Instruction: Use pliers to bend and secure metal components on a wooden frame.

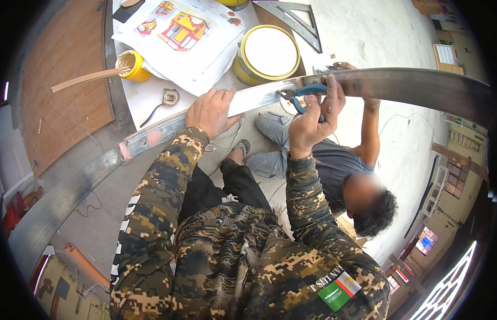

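Observation:
A long metal channel point(262, 97) runs across in front of me, from the lower left to the right edge, bowed by the lens. My left hand point(212, 113) grips it near the middle, fingers over the far edge and thumb along the near side. Blue-handled pliers point(295, 98) are in my right hand point(316, 118), its fingers wrapped around the handles. Their dark jaws point left and lie over the channel; whether they bite on it I cannot tell. Pinkish patches mark the channel by a joint point(124, 150) left of my left hand.
Beyond the channel, a white table carries printed drawings point(184, 37), a big paint can point(267, 53), a yellow tub point(133, 66) with a wooden stick, a tape measure point(170, 97) and a metal square point(296, 21). At right a crouching co-worker point(334, 170) reaches up to the channel.

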Demonstrator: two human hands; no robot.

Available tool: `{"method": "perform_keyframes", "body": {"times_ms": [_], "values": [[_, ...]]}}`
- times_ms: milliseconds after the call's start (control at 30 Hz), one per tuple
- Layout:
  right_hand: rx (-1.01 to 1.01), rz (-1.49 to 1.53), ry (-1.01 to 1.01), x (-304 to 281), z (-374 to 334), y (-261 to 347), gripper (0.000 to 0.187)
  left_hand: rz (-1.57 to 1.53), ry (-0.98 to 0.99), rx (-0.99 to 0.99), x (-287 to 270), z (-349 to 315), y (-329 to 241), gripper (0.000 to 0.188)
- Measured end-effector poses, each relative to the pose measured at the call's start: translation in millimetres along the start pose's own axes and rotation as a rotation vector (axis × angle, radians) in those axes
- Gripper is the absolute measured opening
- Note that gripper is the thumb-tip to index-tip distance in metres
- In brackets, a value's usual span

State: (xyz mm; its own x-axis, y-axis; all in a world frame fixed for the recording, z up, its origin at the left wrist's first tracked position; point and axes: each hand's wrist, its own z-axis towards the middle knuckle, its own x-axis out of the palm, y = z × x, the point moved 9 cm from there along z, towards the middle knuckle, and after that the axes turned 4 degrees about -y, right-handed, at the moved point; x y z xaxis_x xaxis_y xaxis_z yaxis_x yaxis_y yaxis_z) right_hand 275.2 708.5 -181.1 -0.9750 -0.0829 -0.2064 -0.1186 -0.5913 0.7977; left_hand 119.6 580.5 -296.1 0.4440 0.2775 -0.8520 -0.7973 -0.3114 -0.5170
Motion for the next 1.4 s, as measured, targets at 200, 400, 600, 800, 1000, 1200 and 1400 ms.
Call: {"method": "perform_keyframes", "body": {"times_ms": [200,400,600,800,1000,1200,1400], "values": [[-0.029,-0.081,-0.012,7,-1,7,0.056,0.005,0.003,0.006,-1,0,0,0.061],[-0.087,0.007,-0.07,16,-10,16,0.045,-0.001,0.008,0.003,3,-1,2,0.062],[-0.176,0.17,0.717,48,13,20,0.031,0.005,0.019,-0.004,3,-1,3,0.061],[0.121,0.302,1.325,91,28,25,0.055,-0.001,0.066,-0.065,-1,1,3,0.06],[0.112,0.232,0.504,26,33,-1,0.069,-0.01,-0.009,0.01,-1,-2,-2,0.062],[0.182,0.291,0.245,11,19,-8,0.066,0.002,0.013,0.004,-1,0,-3,0.062],[-0.03,0.129,0.191,7,22,9,0.058,0.004,-0.035,0.029,-3,0,-2,0.06]]}}
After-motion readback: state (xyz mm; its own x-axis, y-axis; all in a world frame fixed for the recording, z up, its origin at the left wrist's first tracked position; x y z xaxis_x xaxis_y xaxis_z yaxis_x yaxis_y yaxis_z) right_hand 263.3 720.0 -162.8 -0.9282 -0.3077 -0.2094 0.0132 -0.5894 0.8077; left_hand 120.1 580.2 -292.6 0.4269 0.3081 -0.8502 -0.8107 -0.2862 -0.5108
